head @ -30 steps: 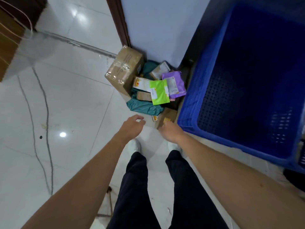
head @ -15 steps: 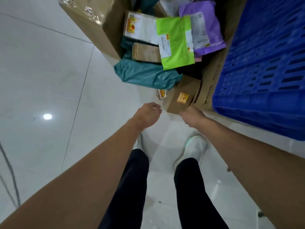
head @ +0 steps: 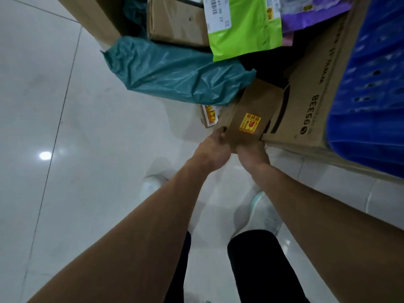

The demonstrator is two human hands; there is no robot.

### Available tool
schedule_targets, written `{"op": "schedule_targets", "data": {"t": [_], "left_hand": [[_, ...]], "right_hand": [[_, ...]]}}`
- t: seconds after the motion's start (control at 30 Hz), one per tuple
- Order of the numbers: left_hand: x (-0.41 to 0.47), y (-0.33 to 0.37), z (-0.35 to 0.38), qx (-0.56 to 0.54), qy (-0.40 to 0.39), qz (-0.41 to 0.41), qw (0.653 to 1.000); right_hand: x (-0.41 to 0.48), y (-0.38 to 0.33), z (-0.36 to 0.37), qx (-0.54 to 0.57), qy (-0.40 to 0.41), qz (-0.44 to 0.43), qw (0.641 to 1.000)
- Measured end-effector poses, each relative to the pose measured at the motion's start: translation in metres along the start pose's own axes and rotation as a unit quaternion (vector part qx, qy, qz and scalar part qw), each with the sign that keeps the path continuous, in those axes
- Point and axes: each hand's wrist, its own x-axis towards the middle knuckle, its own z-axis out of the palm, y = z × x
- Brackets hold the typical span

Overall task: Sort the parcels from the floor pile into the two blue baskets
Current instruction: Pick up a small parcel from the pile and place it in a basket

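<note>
- Left hand (head: 213, 149) grips the near left edge of a small cardboard box (head: 256, 103), with the thumb curled over the corner.
- Right hand (head: 251, 152) holds the near right end of the same box. Its fingers are tucked under the box and out of sight.
- Both hands meet at the near end, almost touching each other.
- Box: plain brown card, oblong and unmarked except for a yellow fragile sticker (head: 249, 123) with red symbols near the held end.
- Position: at the front edge of the floor pile. Its far end runs under a crumpled teal poly mailer (head: 175, 71), and its right side lies against a large flat carton (head: 310, 101) printed 95338.
- Whether the box is lifted off the floor cannot be told.
- Just left of the box, a small parcel with a yellow-and-red label (head: 210, 115) shows from under the teal mailer.
- Further back lie a lime green mailer (head: 244, 25) with a barcode label, a purple mailer (head: 310, 16) and a brown box (head: 177, 20).
- A blue basket (head: 369, 106) with perforated walls stands at the right, against the large carton.
- White glossy tiled floor (head: 76, 149); pale shoes (head: 260, 215) and dark trousers are below the arms.
</note>
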Motion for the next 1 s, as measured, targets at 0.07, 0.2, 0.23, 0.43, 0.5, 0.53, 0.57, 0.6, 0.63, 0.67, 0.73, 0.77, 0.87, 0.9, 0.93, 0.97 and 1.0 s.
{"op": "schedule_targets", "data": {"t": [0.07, 0.2, 0.23, 0.43, 0.5, 0.53, 0.57, 0.6, 0.63, 0.67, 0.73, 0.77, 0.87, 0.9, 0.93, 0.97, 1.0], "left_hand": [[0.002, 0.001, 0.001, -0.003, 0.003, -0.001, 1.0], [-0.003, 0.005, -0.001, -0.004, -0.002, -0.008, 1.0], [-0.007, 0.007, -0.003, 0.002, -0.009, -0.018, 1.0], [-0.037, 0.011, -0.024, 0.014, -0.033, -0.054, 0.998], [-0.06, 0.022, -0.034, 0.029, -0.041, -0.064, 0.997], [-0.075, 0.029, -0.037, 0.042, -0.041, -0.064, 0.996], [-0.092, 0.035, -0.04, 0.054, -0.041, -0.065, 0.996], [-0.108, 0.041, -0.042, 0.063, -0.041, -0.066, 0.995], [-0.123, 0.045, -0.045, 0.067, -0.042, -0.071, 0.994], [-0.14, 0.05, -0.048, 0.067, -0.046, -0.073, 0.994], [-0.173, 0.063, -0.053, 0.056, -0.049, -0.078, 0.994], [-0.19, 0.07, -0.057, 0.044, -0.045, -0.08, 0.995], [-0.244, 0.093, -0.069, 0.02, -0.035, -0.083, 0.996], [-0.262, 0.101, -0.074, 0.017, -0.032, -0.083, 0.996], [-0.279, 0.109, -0.08, 0.015, -0.025, -0.08, 0.996], [-0.296, 0.117, -0.086, 0.007, -0.016, -0.077, 0.997], [-0.312, 0.125, -0.093, -0.004, -0.005, -0.073, 0.997]], "right_hand": [[-0.001, -0.001, -0.002, 0.073, 0.014, 0.005, 0.997], [-0.015, 0.001, -0.008, 0.163, 0.005, 0.013, 0.987], [-0.02, 0.003, -0.011, 0.169, -0.003, 0.008, 0.986], [-0.064, 0.005, -0.043, 0.147, -0.052, 0.018, 0.988], [-0.084, 0.001, -0.059, 0.123, -0.074, 0.019, 0.989], [-0.096, -0.002, -0.067, 0.11, -0.082, 0.016, 0.99], [-0.11, -0.005, -0.075, 0.092, -0.088, 0.012, 0.992], [-0.124, -0.008, -0.083, 0.068, -0.094, 0.004, 0.993], [-0.14, -0.012, -0.091, 0.042, -0.099, -0.002, 0.994], [-0.156, -0.016, -0.098, 0.019, -0.104, -0.007, 0.994], [-0.188, -0.025, -0.117, -0.015, -0.11, -0.019, 0.994], [-0.204, -0.029, -0.127, -0.029, -0.112, -0.025, 0.993], [-0.254, -0.043, -0.155, -0.055, -0.114, -0.028, 0.992], [-0.27, -0.048, -0.164, -0.052, -0.115, -0.029, 0.992], [-0.288, -0.054, -0.172, -0.047, -0.117, -0.033, 0.991], [-0.305, -0.06, -0.181, -0.043, -0.117, -0.041, 0.991], [-0.321, -0.067, -0.189, -0.041, -0.116, -0.053, 0.991]]}}
